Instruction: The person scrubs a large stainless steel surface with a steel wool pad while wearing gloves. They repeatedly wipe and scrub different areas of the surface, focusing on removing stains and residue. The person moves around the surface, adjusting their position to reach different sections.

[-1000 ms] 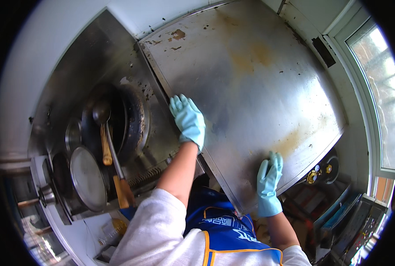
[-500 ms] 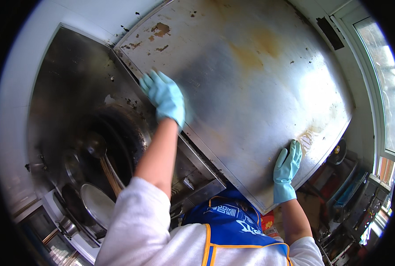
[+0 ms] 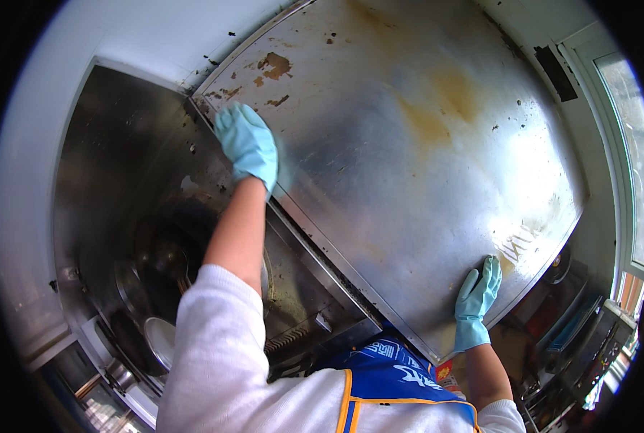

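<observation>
Head view: both hands wear pale green rubber gloves and lie against a steel top (image 3: 380, 209), a broad sheet that fills the middle of the scene and slants from the wall (image 3: 156, 43) toward the person. The left hand (image 3: 247, 144) is at the sheet's long left edge, near the far corner, its fingers straight and close together, pointing away; its palm is turned down, so whether anything lies beneath it cannot be told. The right hand (image 3: 477, 303) is near the right edge, close to the near corner, open, with the thumb apart from the fingers, and shows no grip on anything. Pale streaks (image 3: 513, 242) mark the metal just beyond its fingertips. Brown stains (image 3: 455, 94) spread over the far half, and rusty patches (image 3: 275, 66) sit beyond the left hand. A narrow dark gap runs along the left edge, between the sheet and a dark steel stove (image 3: 120, 151). On the stove's side, partly hidden by the left sleeve (image 3: 221, 325), are a ladle (image 3: 172, 258) and a round pale lid (image 3: 160, 339). A blue apron (image 3: 390, 368) with orange trim comes up to the near corner. At the far right stands a window (image 3: 629, 123), with dim clutter below it.
</observation>
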`<action>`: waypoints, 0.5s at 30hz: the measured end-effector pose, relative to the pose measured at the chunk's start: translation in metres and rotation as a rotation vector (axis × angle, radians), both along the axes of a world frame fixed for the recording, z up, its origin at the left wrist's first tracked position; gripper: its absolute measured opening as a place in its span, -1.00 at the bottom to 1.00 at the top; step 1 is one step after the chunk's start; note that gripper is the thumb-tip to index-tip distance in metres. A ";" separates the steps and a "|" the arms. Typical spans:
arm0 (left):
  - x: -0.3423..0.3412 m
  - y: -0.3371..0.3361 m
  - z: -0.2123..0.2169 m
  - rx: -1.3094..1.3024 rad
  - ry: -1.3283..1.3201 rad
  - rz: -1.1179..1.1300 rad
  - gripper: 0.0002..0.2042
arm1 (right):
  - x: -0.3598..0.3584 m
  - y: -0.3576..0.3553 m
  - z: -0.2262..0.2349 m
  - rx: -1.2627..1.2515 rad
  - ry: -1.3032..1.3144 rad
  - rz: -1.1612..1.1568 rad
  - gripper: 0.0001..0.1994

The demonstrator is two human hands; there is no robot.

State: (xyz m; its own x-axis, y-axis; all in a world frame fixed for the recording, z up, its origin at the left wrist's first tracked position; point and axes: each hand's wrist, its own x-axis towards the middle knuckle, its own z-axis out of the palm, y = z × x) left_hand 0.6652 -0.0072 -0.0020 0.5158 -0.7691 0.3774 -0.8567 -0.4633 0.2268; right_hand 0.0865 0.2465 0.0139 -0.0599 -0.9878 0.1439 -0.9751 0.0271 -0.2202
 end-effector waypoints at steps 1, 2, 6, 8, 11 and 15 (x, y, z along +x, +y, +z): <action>0.012 -0.016 0.005 0.013 -0.029 -0.007 -0.42 | 0.000 0.000 0.000 0.010 0.010 -0.005 -0.53; 0.016 -0.027 0.009 0.081 -0.026 0.006 -0.41 | 0.000 0.000 0.001 0.009 0.015 -0.007 -0.53; -0.073 -0.013 0.024 0.074 0.054 -0.115 -0.31 | 0.003 0.000 0.003 0.031 0.034 -0.026 -0.53; -0.149 0.020 0.034 0.316 -0.012 -0.537 -0.56 | 0.004 0.000 0.004 0.046 0.027 -0.028 -0.52; -0.262 0.064 0.040 0.007 0.218 -0.959 -0.65 | 0.004 -0.001 0.005 0.045 0.032 -0.018 -0.52; -0.245 0.024 0.018 0.059 0.631 -0.870 -0.67 | 0.003 -0.001 0.004 0.023 0.027 0.000 -0.52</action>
State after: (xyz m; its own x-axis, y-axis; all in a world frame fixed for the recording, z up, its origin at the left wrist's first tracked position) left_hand 0.4198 0.0168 0.0161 -0.1285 -0.9743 0.1849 -0.6332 0.2240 0.7408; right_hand 0.0899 0.2459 0.0183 -0.0558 -0.9909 0.1228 -0.9807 0.0313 -0.1928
